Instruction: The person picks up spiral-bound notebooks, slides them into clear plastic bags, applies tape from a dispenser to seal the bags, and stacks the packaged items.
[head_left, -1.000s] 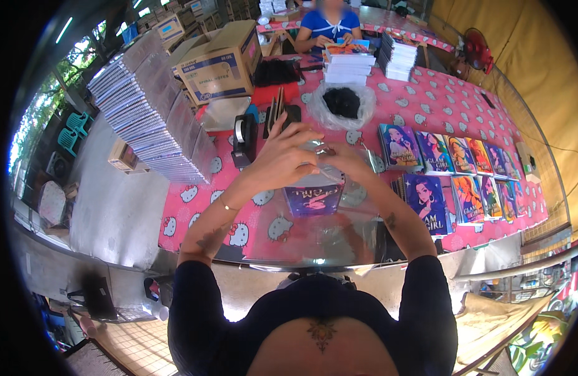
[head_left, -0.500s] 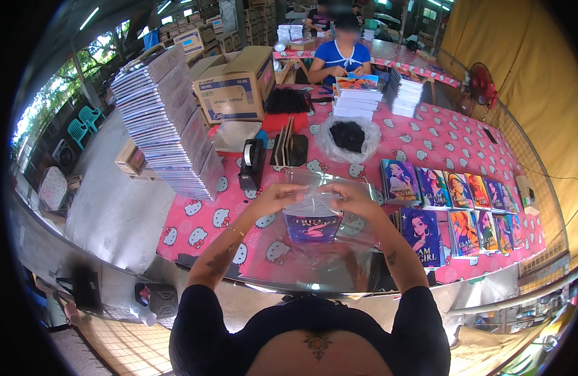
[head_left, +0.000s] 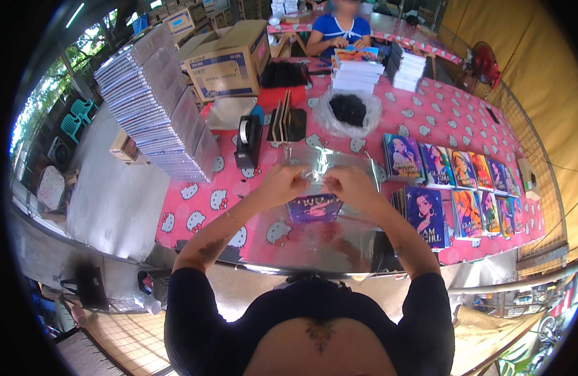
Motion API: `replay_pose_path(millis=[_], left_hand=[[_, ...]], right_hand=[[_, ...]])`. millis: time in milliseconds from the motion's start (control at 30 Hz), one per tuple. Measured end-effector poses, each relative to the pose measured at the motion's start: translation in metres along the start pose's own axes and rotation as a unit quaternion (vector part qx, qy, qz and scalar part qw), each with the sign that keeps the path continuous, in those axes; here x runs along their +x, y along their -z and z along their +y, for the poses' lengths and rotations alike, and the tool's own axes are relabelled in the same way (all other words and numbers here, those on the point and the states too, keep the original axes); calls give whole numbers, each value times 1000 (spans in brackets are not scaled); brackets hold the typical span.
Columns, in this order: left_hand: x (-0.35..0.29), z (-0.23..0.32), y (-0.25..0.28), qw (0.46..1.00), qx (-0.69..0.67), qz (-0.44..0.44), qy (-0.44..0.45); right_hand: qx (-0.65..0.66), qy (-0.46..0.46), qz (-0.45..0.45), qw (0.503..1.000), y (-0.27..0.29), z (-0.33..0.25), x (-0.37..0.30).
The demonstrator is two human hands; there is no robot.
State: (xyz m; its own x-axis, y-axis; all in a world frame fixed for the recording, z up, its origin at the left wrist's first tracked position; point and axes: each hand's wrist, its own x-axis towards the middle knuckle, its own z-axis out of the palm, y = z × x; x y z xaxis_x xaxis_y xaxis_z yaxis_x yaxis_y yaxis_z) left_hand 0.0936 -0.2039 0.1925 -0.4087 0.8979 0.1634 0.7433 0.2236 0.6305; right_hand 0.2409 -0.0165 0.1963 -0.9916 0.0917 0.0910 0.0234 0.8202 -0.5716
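Note:
In front of me a purple notebook with a picture cover (head_left: 314, 212) stands at the table's near side, its top under clear plastic film (head_left: 320, 164). My left hand (head_left: 285, 184) pinches the film above the notebook's left corner, fingers curled. Opposite it, my right hand (head_left: 350, 186) grips the film above the right corner, also with bent fingers. A narrow gap separates the two hands. Whether more notebooks lie behind the front one is hidden by hands and film. More clear plastic sheet (head_left: 339, 247) lies flat under and around the notebook.
A black tape dispenser (head_left: 247, 144) and upright boards (head_left: 280, 119) stand beyond my left hand. Farther left rise a tall stack of wrapped spiral notebooks (head_left: 152, 103) and a carton (head_left: 223, 69). Picture-cover notebooks (head_left: 425, 216) lie right. A co-worker (head_left: 341, 31) sits across, behind a plastic bag (head_left: 347, 111).
My hands have drawn closer together, and their fingers have curled in on the film above the notebook. The whole view has shifted, so the table sits higher in it.

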Motion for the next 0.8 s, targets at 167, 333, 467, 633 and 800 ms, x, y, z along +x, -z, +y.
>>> replay_pose_path(millis=[167,333,467,633,800], left_hand=[[24,-9,-5,972,193,65,-117],[55,-59,7,943,-275,-163,89],[75,-74,-18,917,-368,-114,102],[36,-223,10,857,266,410,165],[14,-281,35,780,-405,274,390]], right_hand=[[-40,77,63,994,2,22,21],[285,-29,-22,958,-3,45,32],[336,-54,18,940,-15,56,24],[303,-53,73,949,-26,34,28],[297,-81,85,948,-27,28,27]])
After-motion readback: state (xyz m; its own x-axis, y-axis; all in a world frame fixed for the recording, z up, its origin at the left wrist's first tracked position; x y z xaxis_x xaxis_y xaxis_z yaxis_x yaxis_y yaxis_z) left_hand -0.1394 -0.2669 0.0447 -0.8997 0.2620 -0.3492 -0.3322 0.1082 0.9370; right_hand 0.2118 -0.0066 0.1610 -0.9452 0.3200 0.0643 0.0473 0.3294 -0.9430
